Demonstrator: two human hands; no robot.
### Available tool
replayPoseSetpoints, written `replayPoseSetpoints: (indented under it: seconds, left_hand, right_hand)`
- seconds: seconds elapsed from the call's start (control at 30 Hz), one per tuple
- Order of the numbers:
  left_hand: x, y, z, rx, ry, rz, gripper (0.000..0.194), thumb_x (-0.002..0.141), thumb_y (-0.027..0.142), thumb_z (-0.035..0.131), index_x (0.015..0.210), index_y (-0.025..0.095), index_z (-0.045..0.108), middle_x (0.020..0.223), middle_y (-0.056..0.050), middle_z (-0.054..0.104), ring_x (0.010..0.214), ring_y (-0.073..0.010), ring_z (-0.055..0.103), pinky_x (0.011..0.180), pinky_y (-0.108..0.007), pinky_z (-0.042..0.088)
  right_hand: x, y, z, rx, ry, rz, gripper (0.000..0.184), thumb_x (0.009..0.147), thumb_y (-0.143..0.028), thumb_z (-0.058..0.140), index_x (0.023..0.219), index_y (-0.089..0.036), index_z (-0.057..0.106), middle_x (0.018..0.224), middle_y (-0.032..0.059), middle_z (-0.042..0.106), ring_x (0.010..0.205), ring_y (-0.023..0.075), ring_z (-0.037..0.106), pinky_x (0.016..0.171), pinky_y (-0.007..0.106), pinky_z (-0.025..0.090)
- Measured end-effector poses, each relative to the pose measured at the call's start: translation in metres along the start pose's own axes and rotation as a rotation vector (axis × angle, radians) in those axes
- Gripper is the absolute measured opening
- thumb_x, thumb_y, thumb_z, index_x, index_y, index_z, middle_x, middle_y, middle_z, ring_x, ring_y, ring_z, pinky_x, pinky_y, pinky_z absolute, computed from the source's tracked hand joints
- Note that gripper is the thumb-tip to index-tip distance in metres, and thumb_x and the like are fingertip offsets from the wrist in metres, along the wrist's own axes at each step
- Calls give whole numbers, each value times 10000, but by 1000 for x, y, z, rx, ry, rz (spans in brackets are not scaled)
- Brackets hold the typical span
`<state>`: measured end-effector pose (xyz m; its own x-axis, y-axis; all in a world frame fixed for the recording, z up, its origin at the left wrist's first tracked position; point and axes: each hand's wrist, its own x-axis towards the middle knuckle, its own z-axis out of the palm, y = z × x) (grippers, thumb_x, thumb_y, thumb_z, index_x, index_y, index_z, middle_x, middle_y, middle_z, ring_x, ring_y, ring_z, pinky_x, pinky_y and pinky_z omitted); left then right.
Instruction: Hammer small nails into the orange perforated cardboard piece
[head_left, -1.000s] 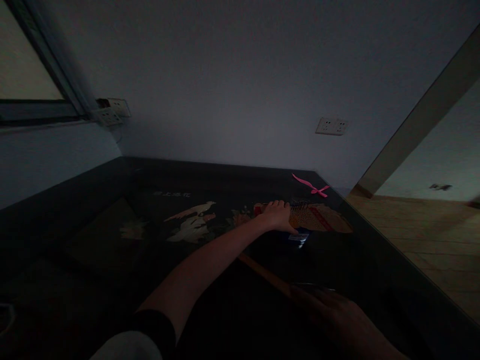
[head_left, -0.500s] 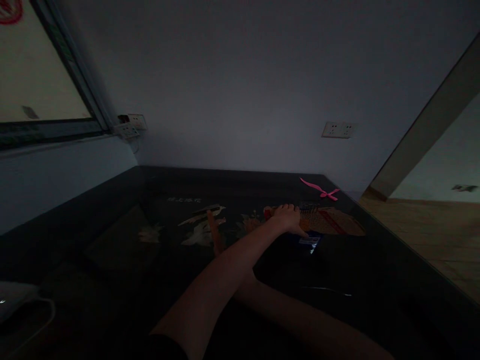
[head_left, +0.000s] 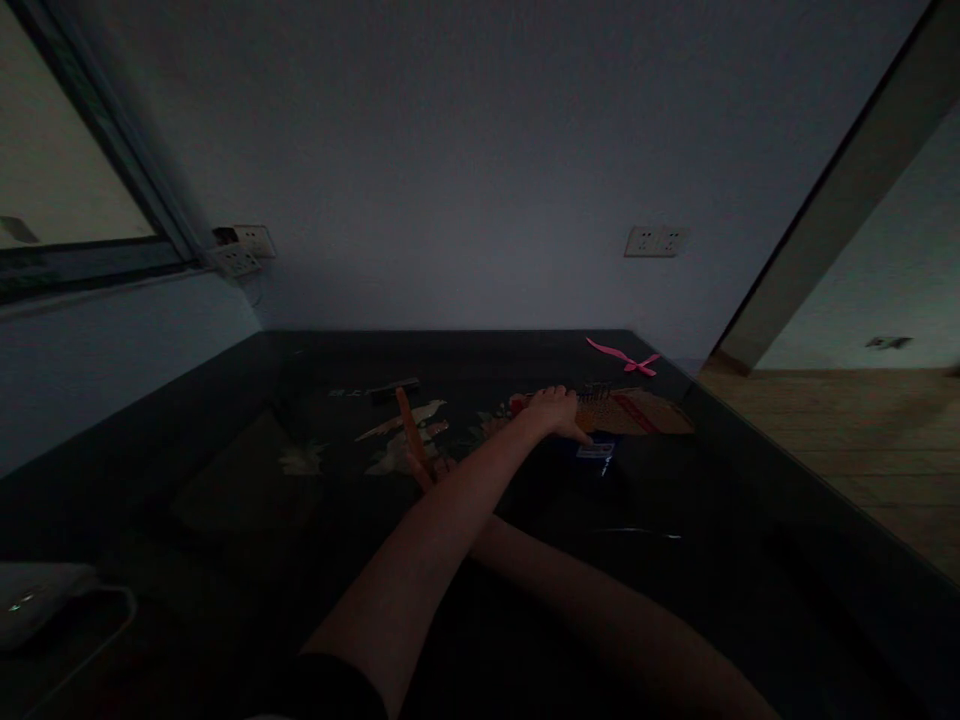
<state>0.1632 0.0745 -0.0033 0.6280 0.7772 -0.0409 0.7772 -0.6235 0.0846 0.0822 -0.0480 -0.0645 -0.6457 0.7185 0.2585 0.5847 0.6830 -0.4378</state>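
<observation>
My left hand [head_left: 553,412] reaches across, palm down, with its fingers curled over the far side of something and its thumb at a dark blue packet [head_left: 596,450]. What lies under the palm is hidden. Right beside the fingers lies a flat brown cardboard piece [head_left: 649,412] with a red stripe. Beneath my left forearm crosses my right arm; my right hand [head_left: 426,470], partly hidden and dim, is closed round the wooden handle [head_left: 409,422] of a tool. A dark narrow bar [head_left: 395,389] lies across the tool's far end, against the tabletop.
The dark glossy tabletop [head_left: 337,350] carries printed flowers and birds. A pink ribbon bow [head_left: 635,365] lies near the far right corner. At the lower left sits a white device [head_left: 45,595] with a cable. Walls with sockets [head_left: 654,241] bound the back and left.
The wooden-handled tool has slid away and to the left, past the printed bird. My left hand stays by the cardboard and packet. The whole view has shifted slightly.
</observation>
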Motion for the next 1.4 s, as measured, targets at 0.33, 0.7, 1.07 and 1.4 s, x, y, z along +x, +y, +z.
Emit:
replayPoseSetpoints:
  seconds: [0.33, 0.7, 1.07, 1.4]
  left_hand:
    - [-85, -46, 0, -16, 43, 21, 990, 627, 649, 654, 1385, 97, 336, 1372, -218, 449, 1251, -342, 435, 1020, -396, 341]
    - [-183, -43, 0, -113, 55, -4, 1051, 611, 705, 640, 1422, 134, 293, 1385, -187, 445, 1292, -386, 377, 1064, -488, 281]
    - [-158, -61, -18, -556, 271, -58, 338, 760, 269, 708, 1084, 194, 645, 1079, -55, 641, 951, -193, 614, 827, -308, 478]
    - [-150, -58, -2, -533, 317, -26, 71, 824, 184, 648, 836, 190, 718, 807, -7, 717, 766, -167, 632, 691, -267, 444]
  right_hand:
    - [-133, 3, -118, 86, 49, -84, 294, 955, -376, 473, 1050, -188, 678, 961, 49, 701, 872, 148, 662, 756, 231, 519]
    - [-72, 84, -155, 164, 194, 207, 173, 891, -243, 610, 1032, -146, 633, 878, 18, 689, 752, 160, 666, 692, 348, 544]
    - [-44, 90, -159, 154, -35, 246, 232, 779, -113, 696, 1007, -143, 661, 814, 10, 690, 731, 158, 657, 684, 323, 530]
    - [-40, 91, -144, 142, 14, 247, 118, 775, -71, 669, 787, -173, 727, 784, 29, 718, 761, 181, 663, 683, 284, 475]
